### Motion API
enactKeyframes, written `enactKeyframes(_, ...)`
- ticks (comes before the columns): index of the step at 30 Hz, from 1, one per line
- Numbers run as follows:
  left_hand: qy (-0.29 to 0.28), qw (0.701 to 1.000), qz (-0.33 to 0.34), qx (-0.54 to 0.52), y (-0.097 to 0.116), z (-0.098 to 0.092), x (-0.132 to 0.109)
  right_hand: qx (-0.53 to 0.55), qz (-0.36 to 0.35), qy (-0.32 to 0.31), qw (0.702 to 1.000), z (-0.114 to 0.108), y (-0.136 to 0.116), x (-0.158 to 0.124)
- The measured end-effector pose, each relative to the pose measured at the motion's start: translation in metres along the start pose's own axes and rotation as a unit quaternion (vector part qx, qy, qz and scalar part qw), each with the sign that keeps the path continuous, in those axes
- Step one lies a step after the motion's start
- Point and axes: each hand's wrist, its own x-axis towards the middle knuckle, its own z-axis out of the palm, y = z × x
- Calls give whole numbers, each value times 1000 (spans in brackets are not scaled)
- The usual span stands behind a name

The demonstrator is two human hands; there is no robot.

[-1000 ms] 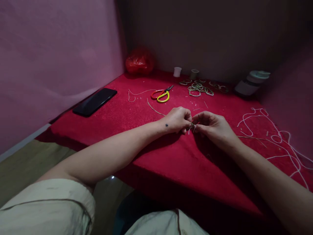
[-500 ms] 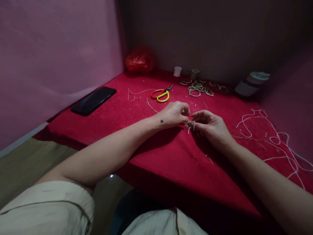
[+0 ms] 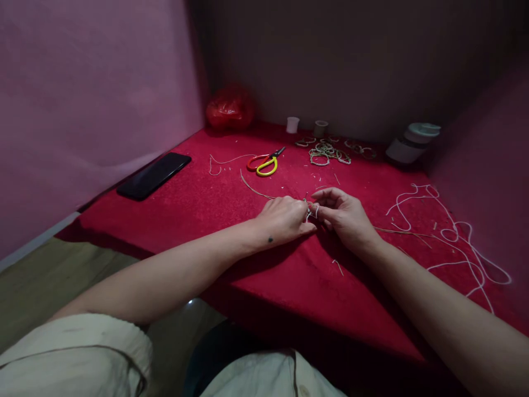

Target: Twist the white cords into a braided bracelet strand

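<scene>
Over a red cloth-covered table [image 3: 198, 204], my left hand [image 3: 285, 220] and my right hand [image 3: 343, 215] meet fingertip to fingertip. Both pinch a small knotted piece of pale cord [image 3: 311, 209] between them. The left hand rests low on the cloth with fingers curled. The right hand's fingers are bent around the cord's short loose ends. A thin strand [image 3: 256, 190] runs from the hands back toward the scissors.
Orange-and-yellow scissors [image 3: 264, 162] lie behind the hands, a black phone [image 3: 154, 175] at the left edge. A heap of finished cord loops [image 3: 326, 153], two small cups [image 3: 291, 124], a red bag [image 3: 230, 108] and a white jar [image 3: 411, 143] stand at the back. Loose white cord [image 3: 454, 242] sprawls right.
The left hand has dropped lower onto the cloth and both hands have shifted slightly left; they keep pinching the cord. The view has swung a little to the right.
</scene>
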Motion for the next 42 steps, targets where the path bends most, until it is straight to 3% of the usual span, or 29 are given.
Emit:
enactKeyframes(4,9,1000,-9,-15,0,3,2,9,-5,-7,1000,-2,5,3)
enactKeyframes(8,-13,995,1,-99,-12,-5,5,17,-5,-15,1000,-4,7,4)
enactKeyframes(14,6,980,-1,-198,-26,-12,9,52,5,-13,999,-3,-1,1)
enactKeyframes(21,23,994,58,-89,-25,4,9,72,-14,-18,997,-5,1,1)
enactKeyframes(31,2,996,73,-59,-43,-5,17,96,-23,-19,995,-5,2,2)
enactKeyframes(39,-18,996,19,88,-57,-17,22,61,-18,1,998,-2,2,3)
enactKeyframes(42,52,988,-71,128,-58,-26,19,44,-12,11,999,-1,2,4)
